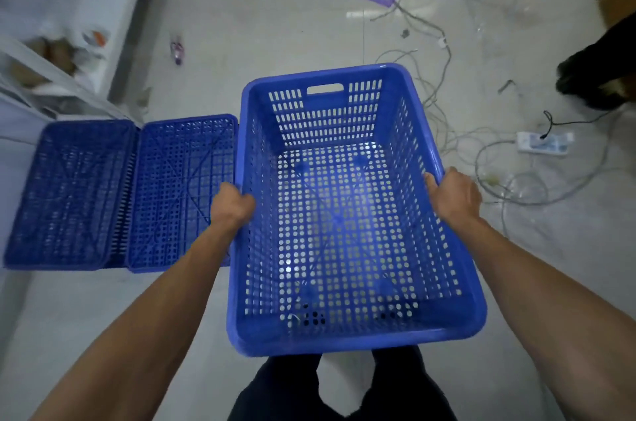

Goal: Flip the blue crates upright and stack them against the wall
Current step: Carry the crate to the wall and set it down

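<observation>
Head view gave me the upright crate (344,214) open side up, seemingly lifted clear of the floor in front of the person's legs. Its left rim ran just beside the nearer overturned crate (182,190), which lay against a second overturned crate (69,193) further left. I judged the main risk was the carried crate tipping end-down, since it was held only along its two long rims, or knocking the nearer overturned one on a swing left. The loose cables (444,76) and power strip (543,143) on the floor to the right could have snagged a foot. The left hand (231,205) was curled tightly over the left rim. The right hand (454,195) gripped the right rim, thumb inside.
</observation>
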The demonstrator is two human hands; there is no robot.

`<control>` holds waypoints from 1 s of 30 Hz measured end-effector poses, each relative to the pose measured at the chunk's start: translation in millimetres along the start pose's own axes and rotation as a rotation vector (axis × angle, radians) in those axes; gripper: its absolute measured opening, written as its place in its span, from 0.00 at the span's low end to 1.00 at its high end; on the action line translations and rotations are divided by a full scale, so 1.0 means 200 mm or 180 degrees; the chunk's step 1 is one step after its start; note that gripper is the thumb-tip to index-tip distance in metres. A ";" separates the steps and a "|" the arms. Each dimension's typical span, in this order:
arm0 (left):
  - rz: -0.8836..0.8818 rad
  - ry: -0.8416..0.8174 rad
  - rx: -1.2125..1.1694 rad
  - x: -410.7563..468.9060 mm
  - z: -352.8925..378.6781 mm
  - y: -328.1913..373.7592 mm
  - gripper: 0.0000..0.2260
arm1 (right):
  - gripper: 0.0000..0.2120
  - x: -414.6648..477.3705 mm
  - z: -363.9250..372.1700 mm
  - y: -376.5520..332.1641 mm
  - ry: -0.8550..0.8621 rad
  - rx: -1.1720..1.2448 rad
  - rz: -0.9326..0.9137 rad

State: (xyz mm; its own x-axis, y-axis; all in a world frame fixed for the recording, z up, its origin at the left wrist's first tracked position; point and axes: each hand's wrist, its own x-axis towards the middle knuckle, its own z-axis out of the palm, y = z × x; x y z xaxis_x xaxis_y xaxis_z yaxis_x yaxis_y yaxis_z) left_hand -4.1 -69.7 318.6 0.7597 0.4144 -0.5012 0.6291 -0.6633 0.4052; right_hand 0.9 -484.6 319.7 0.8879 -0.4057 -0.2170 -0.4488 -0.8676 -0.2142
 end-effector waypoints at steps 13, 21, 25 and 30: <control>-0.0452 0.0727 -0.0587 -0.56 -0.53 -0.01 0.05 | 0.23 -0.14 -0.44 -0.33 -0.0084 0.0128 -0.0745; -0.1068 0.1531 -0.1168 -1.02 -0.74 -0.36 0.08 | 0.22 -0.30 -0.52 -0.73 -0.0203 0.0139 -0.1783; -0.1385 0.1799 -0.1411 -1.26 -0.84 -0.63 0.10 | 0.22 -0.52 -0.52 -0.98 -0.0352 0.0160 -0.2268; -0.1783 0.2080 -0.1469 -1.53 -0.91 -1.03 0.11 | 0.22 -0.87 -0.45 -1.29 -0.0501 0.0014 -0.2897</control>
State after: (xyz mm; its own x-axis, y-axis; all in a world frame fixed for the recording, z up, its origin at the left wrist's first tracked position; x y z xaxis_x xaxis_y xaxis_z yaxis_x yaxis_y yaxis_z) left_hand -336.8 53.8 528.0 0.1849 0.9514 -0.2461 0.8237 -0.0134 0.5669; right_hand -28.9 -216.3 497.9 0.8747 0.4762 -0.0900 0.4147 -0.8317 -0.3693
